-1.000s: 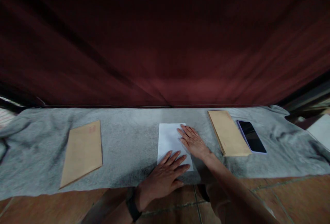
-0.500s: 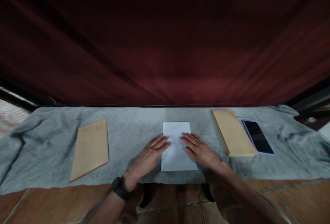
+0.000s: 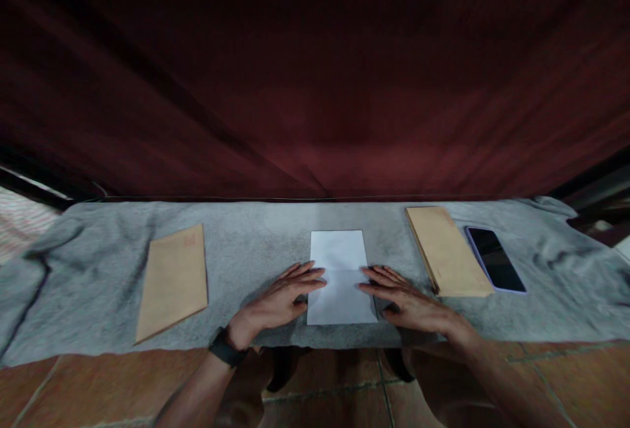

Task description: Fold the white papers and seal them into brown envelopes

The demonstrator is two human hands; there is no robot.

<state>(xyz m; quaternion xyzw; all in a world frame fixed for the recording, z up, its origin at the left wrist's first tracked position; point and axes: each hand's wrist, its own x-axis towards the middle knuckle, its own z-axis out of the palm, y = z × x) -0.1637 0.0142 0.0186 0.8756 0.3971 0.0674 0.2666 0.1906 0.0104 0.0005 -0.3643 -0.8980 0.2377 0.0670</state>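
A white sheet of paper lies flat in front of me, with a faint crease running across its middle. My left hand rests over its left edge, fingers stretched out and fingertips touching the paper. From the other side my right hand reaches over the right edge, its fingers spread and the tips on the sheet. Neither hand grips anything. A black wristband is on my left wrist.
One brown envelope lies to the left, and a stack of brown envelopes to the right. Beside the stack is a phone in a purple case. Grey cloth covers the surface; a dark red curtain hangs behind it.
Both hands have slid a little apart, towards the paper's side edges, and slightly nearer to me. The crease across the sheet now shows. The paper stays in place.
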